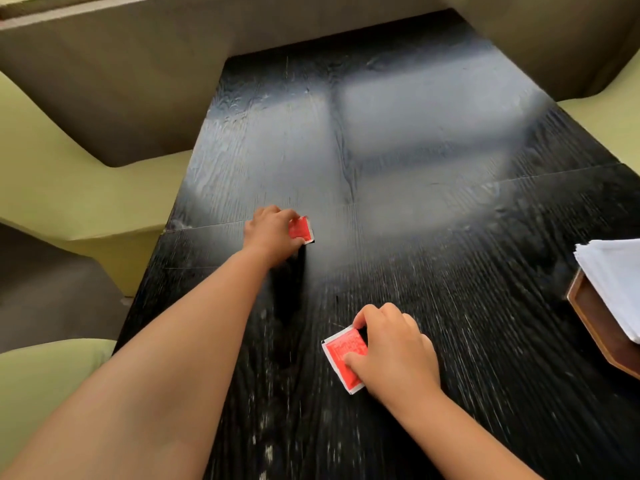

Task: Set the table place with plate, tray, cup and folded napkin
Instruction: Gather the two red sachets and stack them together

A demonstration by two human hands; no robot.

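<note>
I am looking down at a black wooden table (433,237) that is filling the centre of the frame. My left hand (268,237) is reaching to mid-frame and is pinching a red packet (300,229) between thumb and fingertips; the packet is sitting at the table surface, though I cannot tell whether it is lying flat or lifted slightly. My right hand (394,355) is resting lower, right of centre, and is closing thumb and fingers on a second red packet (344,358) with a white border, which is lying flat on the table.

At the right edge of the frame, a stack of white napkins (613,282) is sitting in a brown wooden holder (595,327), well apart from both hands. The table's left edge is running diagonally from upper centre to lower left, and green padded seats (86,174) are lying just beside it. More seating is bordering the far end, at the top of the frame. The broad upper middle of the table is showing only a pale reflection, leaving open room beyond both hands.
</note>
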